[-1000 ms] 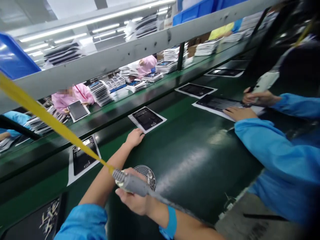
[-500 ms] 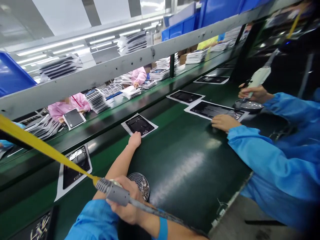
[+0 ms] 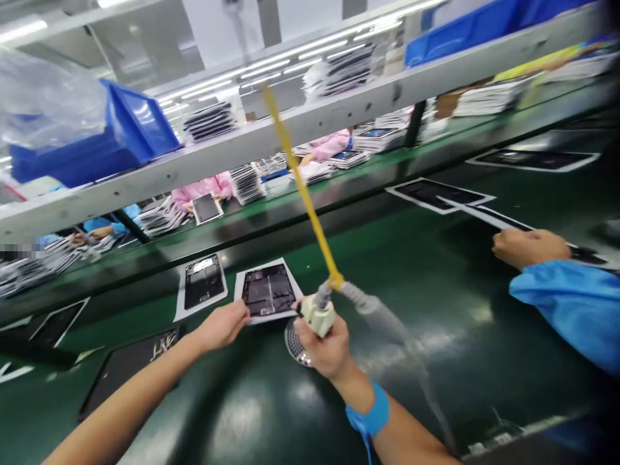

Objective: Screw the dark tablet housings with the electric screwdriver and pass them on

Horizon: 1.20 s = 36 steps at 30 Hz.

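A black tablet housing (image 3: 268,287), its inside facing up, lies on a white sheet (image 3: 242,284) on the green bench. My left hand (image 3: 225,326) pinches the near-left corner of that sheet. In my right hand (image 3: 329,345) is a cream electric screwdriver (image 3: 318,318), hung from a yellow strap (image 3: 307,200) with a grey cable (image 3: 380,313) trailing behind. That hand is at the sheet's near-right corner; the screwdriver's tip is hidden. Partly beneath my right hand sits a round perforated dish (image 3: 295,342) with small metal parts.
Another tablet housing (image 3: 203,282) lies to the left, and a black tray (image 3: 128,361) with small metal pieces nearer me. At right, a co-worker's hand (image 3: 530,247) is at a blurred sheet. A grey rail (image 3: 194,169) with blue bins (image 3: 140,123) crosses above the bench.
The view has swung left. My left hand has drawn the sheet with the tablet housing nearer, beside the dish. My right hand has come to its near-right corner with the screwdriver.
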Available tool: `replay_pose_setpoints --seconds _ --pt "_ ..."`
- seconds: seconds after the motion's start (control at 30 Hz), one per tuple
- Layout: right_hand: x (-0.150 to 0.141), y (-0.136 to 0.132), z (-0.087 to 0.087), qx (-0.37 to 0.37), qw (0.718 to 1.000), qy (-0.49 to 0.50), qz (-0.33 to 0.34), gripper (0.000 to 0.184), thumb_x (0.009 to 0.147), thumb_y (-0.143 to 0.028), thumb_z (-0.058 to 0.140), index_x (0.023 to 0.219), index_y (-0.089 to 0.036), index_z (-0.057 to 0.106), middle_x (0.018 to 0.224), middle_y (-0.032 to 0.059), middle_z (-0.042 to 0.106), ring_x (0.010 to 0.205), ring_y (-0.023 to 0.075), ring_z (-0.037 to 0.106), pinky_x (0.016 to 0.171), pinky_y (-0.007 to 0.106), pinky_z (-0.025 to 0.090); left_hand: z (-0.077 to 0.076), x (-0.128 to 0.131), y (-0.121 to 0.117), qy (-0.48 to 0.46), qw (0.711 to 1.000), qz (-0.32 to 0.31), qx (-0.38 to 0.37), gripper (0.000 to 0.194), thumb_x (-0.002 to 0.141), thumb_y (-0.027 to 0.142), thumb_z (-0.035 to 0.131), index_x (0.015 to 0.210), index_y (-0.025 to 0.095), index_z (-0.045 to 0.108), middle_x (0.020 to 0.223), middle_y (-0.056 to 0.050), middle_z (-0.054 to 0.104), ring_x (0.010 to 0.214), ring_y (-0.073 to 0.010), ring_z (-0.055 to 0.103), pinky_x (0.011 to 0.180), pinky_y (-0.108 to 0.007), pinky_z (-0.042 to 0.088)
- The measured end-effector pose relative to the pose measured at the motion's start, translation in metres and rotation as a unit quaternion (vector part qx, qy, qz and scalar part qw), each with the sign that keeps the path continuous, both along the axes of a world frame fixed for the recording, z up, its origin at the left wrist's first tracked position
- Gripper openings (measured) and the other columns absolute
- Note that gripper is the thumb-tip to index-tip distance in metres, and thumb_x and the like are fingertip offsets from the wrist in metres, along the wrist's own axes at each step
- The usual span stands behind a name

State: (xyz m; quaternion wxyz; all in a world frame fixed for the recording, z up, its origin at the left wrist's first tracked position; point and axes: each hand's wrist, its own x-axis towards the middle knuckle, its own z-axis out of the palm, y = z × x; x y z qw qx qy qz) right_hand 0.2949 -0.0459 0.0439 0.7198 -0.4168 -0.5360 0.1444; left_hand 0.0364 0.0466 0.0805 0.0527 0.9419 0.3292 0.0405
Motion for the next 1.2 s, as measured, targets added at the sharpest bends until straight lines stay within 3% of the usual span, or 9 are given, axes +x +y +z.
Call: replay_pose_setpoints --seconds 0.1,0.27,0.43,0.57,0.7,0.87,1.0,1.1,1.2 --pt "0.005 0.003 -0.002 -0.006 1.0 0.016 0.02 0.017 0.088 -0.034 0.071 0.099 -0.021 0.072 0.087 0.0053 0.077 0.071 0.0201 0.074 0.072 0.033 0.063 -0.015 -0.03 -0.075 -0.014 1.0 -0.01 0.004 0.021 0.109 0.024 0.036 0.097 0.022 0.053 0.091 -0.003 0.061 0.076 -0.0159 0.06 0.069 -0.027 0.046" --pt "0.003 0.008 -0.004 -0.047 0.998 0.034 0.017 0.018 0.087 -0.036 0.072 0.092 -0.019 0.072 0.084 0.0055 0.076 0.062 0.0172 0.07 0.061 0.03 0.06 -0.043 -0.042 -0.172 -0.018 1.0 -0.004 0.022 0.019 0.109 0.021 0.038 0.095 0.022 0.051 0.086 -0.001 0.061 0.069 -0.0155 0.056 0.063 -0.028 0.041" --pt "-0.002 0.011 -0.009 -0.063 0.996 0.06 0.026 0.024 0.085 -0.039 0.074 0.096 -0.018 0.07 0.078 0.0032 0.074 0.05 0.0144 0.065 0.052 0.028 0.057 -0.065 -0.044 -0.231 -0.049 0.998 -0.032 0.023 0.019 0.109 0.019 0.039 0.092 0.021 0.049 0.082 -0.001 0.061 0.067 -0.0161 0.054 0.06 -0.03 0.04" --pt "-0.004 0.011 -0.013 -0.074 0.995 0.055 0.025 0.027 0.084 -0.04 0.075 0.096 -0.017 0.069 0.08 0.0046 0.076 0.051 0.0147 0.066 0.053 0.029 0.058 -0.068 -0.049 -0.255 -0.079 0.995 -0.04 -0.041 0.015 0.104 0.019 0.048 0.09 0.023 0.051 0.079 -0.001 0.063 0.066 -0.0164 0.057 0.058 -0.03 0.042" --pt "-0.005 0.01 -0.016 -0.075 0.996 0.05 0.025 0.026 0.084 -0.04 0.074 0.096 -0.017 0.069 0.078 0.0042 0.075 0.052 0.0155 0.066 0.056 0.03 0.058 -0.058 -0.051 -0.234 -0.146 0.978 0.032 -0.142 0.007 0.101 0.024 0.052 0.097 0.024 0.058 0.088 -0.004 0.068 0.075 -0.0165 0.063 0.064 -0.028 0.048" --pt "-0.003 0.011 -0.02 -0.081 0.996 0.028 0.017 0.026 0.085 -0.041 0.073 0.096 -0.017 0.068 0.074 0.0032 0.074 0.054 0.0165 0.067 0.059 0.032 0.059 -0.059 -0.022 -0.139 -0.185 0.963 0.187 -0.066 0.017 0.103 0.027 0.05 0.103 0.023 0.066 0.102 -0.008 0.069 0.098 -0.0211 0.064 0.088 -0.034 0.052" --pt "-0.002 0.011 -0.021 -0.083 0.996 0.017 0.015 0.025 0.086 -0.041 0.072 0.093 -0.017 0.07 0.067 0.0022 0.071 0.055 0.0177 0.067 0.062 0.033 0.06 -0.075 0.008 -0.073 -0.126 0.963 0.232 -0.045 0.014 0.099 0.03 0.062 0.102 0.021 0.072 0.101 -0.008 0.068 0.1 -0.024 0.061 0.09 -0.038 0.049" --pt "-0.001 0.012 -0.02 -0.084 0.996 0.021 0.018 0.023 0.086 -0.039 0.071 0.091 -0.017 0.071 0.066 0.0017 0.07 0.054 0.0168 0.067 0.06 0.032 0.059 -0.086 0.015 -0.055 -0.097 0.965 0.234 -0.068 0.017 0.099 0.031 0.065 0.088 0.02 0.073 0.094 -0.007 0.068 0.096 -0.0232 0.06 0.087 -0.037 0.047" --pt "-0.001 0.012 -0.02 -0.089 0.996 0.022 0.023 0.022 0.085 -0.037 0.072 0.093 -0.017 0.071 0.07 0.0021 0.072 0.055 0.0163 0.067 0.06 0.031 0.059 -0.09 0.012 -0.055 -0.097 0.965 0.235 -0.062 0.02 0.1 0.03 0.063 0.086 0.019 0.07 0.094 -0.007 0.067 0.095 -0.0227 0.059 0.086 -0.036 0.045"
